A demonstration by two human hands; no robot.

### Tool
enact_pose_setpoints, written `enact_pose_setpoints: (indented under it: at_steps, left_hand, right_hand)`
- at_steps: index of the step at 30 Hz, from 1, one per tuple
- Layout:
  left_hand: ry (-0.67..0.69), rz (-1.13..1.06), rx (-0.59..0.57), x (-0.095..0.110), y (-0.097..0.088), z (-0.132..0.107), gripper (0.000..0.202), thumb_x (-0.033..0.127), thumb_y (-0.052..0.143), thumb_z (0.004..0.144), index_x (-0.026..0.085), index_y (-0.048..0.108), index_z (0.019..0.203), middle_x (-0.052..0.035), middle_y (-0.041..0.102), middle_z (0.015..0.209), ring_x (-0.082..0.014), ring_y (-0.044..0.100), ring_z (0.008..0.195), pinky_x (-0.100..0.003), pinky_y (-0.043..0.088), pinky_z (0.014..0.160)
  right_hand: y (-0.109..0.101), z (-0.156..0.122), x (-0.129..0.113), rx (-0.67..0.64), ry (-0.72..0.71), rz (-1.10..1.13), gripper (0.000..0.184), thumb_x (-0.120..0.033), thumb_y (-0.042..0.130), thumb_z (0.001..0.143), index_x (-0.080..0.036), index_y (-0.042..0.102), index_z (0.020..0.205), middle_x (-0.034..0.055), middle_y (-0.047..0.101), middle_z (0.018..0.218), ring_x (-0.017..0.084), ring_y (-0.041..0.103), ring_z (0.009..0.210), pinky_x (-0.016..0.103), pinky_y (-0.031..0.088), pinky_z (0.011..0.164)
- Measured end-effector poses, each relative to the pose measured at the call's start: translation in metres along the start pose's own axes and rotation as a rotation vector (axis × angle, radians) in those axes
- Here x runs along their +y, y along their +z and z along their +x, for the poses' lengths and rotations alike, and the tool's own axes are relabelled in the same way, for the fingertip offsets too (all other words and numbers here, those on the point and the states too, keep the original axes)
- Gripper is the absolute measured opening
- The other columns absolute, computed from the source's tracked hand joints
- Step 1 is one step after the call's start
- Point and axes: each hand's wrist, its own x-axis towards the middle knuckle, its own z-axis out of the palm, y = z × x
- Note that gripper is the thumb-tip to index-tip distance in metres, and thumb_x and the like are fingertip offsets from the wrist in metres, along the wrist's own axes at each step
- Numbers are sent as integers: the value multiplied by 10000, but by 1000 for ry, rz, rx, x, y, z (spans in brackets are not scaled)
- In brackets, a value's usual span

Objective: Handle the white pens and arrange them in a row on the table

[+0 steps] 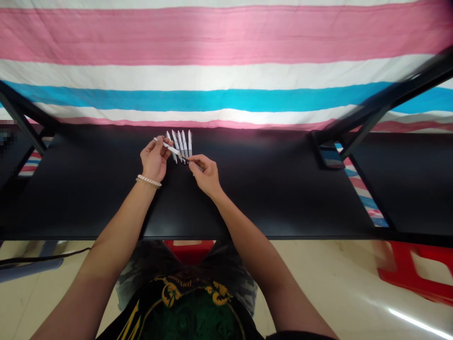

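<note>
Over the black table, my left hand (154, 159) is closed around a white pen barrel (170, 148), which slants down to the right. My right hand (207, 176) pinches a thin, dark pen part (186, 159) close to the barrel's lower end. Whether that part touches the barrel or sits inside it is too small to tell. Just beyond my fingers several white pens (190, 140) with grey lower ends lie side by side, roughly parallel. My hands partly cover the nearest of them.
The black table (269, 189) has a straight front edge close to my body. Black slanted metal supports (368, 113) stand at both sides. A striped pink, white and blue cloth (226, 42) hangs behind. A red stool (403, 269) is on the floor at the right.
</note>
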Motion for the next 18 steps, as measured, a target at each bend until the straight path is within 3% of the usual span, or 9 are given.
enact_pose_setpoints:
  at_steps: [8,18]
  left_hand:
    - [-31,41,-39,-2,8,-9,214,344,838,815,180,711,863,-48,740,890,-145,734,824,-250,576,732]
    - [-29,60,-55,-2,8,-11,234,360,852,794,184,716,868,-55,747,883,-152,733,822,-249,585,736]
  right_hand:
    - [1,-2,-5,15,-9,-22,205,-373,694,858,-223,735,991,19,700,817,115,526,582,258,451,528]
    - [0,-2,-6,9,-14,-59,192,-376,699,855,-216,730,957,15,679,789,119,529,603,260,436,544]
